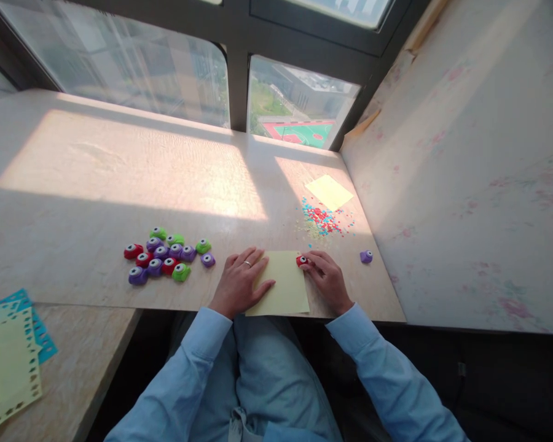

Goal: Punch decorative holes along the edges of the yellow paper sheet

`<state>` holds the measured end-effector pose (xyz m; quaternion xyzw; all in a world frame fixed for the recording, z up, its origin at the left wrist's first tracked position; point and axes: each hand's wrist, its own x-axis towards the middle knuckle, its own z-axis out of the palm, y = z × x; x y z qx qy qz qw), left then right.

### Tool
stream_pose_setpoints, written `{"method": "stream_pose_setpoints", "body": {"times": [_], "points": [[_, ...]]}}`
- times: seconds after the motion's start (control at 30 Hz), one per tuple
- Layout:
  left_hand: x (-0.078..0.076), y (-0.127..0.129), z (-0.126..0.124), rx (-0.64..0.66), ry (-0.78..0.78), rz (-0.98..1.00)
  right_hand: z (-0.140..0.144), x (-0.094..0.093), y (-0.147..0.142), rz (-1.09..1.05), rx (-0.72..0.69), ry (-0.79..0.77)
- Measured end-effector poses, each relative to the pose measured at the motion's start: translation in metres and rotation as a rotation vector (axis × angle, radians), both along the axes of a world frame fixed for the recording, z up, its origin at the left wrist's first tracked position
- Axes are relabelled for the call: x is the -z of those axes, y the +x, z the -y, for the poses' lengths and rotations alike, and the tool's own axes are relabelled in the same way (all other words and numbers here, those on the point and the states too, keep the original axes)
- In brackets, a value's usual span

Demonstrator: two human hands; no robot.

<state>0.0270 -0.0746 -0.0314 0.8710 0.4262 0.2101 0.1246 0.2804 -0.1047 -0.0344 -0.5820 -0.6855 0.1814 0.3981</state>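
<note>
A pale yellow paper sheet [283, 283] lies at the near edge of the wooden table [120, 178]. My left hand [239, 281] rests flat on the sheet's left side, fingers spread, a ring on one finger. My right hand [326, 279] grips a small red paper punch [301, 261] at the sheet's upper right corner. A cluster of several red, purple and green punches [166, 255] sits to the left of my left hand.
A lone purple punch [366, 256] lies right of my right hand. Coloured paper confetti [322, 220] and a second yellow sheet [329, 192] lie farther back. Punched yellow and blue sheets [9, 356] sit on a lower surface at left. A wall stands right, windows behind.
</note>
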Motion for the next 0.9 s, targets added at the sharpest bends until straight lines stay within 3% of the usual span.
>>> {"method": "stream_pose_setpoints", "body": {"times": [0.4,0.9], "points": [[-0.001,0.000,0.001,-0.001,-0.002,-0.009,-0.014,-0.005,-0.005,-0.054,0.078,-0.101],[-0.004,-0.001,0.001,0.001,0.031,-0.008,-0.009,-0.005,-0.005,-0.050,0.102,-0.075]]}}
